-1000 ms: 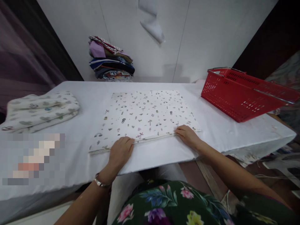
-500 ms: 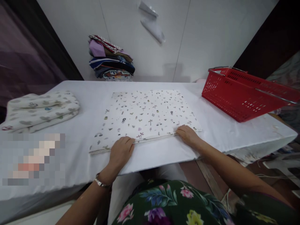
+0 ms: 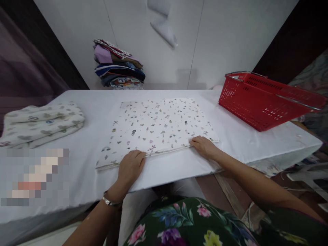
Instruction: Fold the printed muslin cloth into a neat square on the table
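A folded cloth [image 3: 156, 128] lies flat in the middle of a table [image 3: 97, 106] covered in white, straight in front of you. The cloth is off-white and sprinkled with small, widely spaced motifs in grey, dusty pink and dull yellow (tiny bows, hearts and sprigs, as far as they can be made out). It forms a broad rectangle, smooth and free of wrinkles. Along its near edge you can see thin stacked layers, so it is doubled over at least once.

Your left hand [image 3: 130, 167] rests on that near edge, left of centre, with the fingers close together and bent down onto the hem. Your right hand [image 3: 204, 147] rests on the same edge near the cloth's right corner, fingers also together and curled. Whether either hand pinches the layers or only presses on them cannot be told. A metal bracelet [image 3: 111, 202] circles your left wrist.

At the left end of the table sits a pile of folded pale cloths [image 3: 42, 123] with grey and blue prints. At the right end stands a red plastic basket [image 3: 266, 102] with metal handles. Against the far white wall is a stack of folded coloured garments [image 3: 119, 65]. Your dark floral clothing [image 3: 184, 222] fills the bottom of the view
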The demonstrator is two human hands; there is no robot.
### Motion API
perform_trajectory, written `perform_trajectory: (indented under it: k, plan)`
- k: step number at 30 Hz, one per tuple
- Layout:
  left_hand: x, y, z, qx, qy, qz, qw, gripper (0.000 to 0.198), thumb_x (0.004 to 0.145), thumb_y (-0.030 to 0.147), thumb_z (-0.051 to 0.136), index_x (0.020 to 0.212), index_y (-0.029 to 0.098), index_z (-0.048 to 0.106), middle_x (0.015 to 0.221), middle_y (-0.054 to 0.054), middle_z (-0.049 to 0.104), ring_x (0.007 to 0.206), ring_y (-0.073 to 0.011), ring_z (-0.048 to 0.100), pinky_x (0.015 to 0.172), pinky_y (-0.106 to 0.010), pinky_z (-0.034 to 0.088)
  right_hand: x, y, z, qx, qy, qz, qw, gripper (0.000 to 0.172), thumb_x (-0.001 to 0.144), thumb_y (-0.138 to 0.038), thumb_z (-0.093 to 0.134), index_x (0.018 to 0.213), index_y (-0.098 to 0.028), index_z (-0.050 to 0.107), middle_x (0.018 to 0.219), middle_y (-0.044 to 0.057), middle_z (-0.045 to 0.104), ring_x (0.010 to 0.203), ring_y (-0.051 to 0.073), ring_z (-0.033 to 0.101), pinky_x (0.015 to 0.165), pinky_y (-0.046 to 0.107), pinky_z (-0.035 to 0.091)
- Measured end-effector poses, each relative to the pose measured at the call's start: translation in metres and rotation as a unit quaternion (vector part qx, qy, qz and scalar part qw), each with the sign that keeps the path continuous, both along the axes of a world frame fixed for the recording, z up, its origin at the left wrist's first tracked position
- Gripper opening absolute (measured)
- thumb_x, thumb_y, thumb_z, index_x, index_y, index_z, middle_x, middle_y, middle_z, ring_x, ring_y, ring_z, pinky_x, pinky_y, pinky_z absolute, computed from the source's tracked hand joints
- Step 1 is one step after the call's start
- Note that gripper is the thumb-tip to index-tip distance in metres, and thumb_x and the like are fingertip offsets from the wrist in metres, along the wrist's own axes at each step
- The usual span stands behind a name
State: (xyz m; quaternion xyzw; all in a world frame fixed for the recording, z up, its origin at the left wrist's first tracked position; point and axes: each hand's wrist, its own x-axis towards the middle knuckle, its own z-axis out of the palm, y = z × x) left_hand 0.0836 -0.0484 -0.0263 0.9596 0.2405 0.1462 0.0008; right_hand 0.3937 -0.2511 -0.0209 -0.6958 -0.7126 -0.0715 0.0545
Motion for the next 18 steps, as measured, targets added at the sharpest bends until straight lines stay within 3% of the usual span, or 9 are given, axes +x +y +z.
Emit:
perform_trajectory:
  k: [7, 18]
  plan:
    - [-0.001, 0.001, -0.001, 0.007, -0.004, -0.007, 1.0, 0.026, 0.088, 0.024, 0.041, 0.099, 0.018, 0.064, 0.096, -0.008, 0.064, 0.092, -0.0231, 0.056, 0.079, -0.036, 0.045, -0.007, 0.006, 0.002, -0.021, -0.046, -0.018, 0.999, 0.026, 0.091, -0.014, 0.04, 0.106, -0.017, 0.062, 0.099, 0.011, 0.061, 0.088, 0.022, 0.052, 0.078, 0.034, 0.041]
    - [0.001, 0.0, 0.004, 0.004, 0.011, -0.004, 1.0, 0.026, 0.087, 0.022, 0.04, 0.096, 0.02, 0.064, 0.094, -0.008, 0.065, 0.09, -0.023, 0.058, 0.077, -0.037, 0.046, -0.005, -0.006, -0.009, 0.056, -0.038, -0.01, 0.998, 0.028, 0.092, -0.013, 0.039, 0.11, -0.013, 0.06, 0.103, 0.012, 0.063, 0.09, 0.021, 0.055, 0.08, 0.035, 0.045]
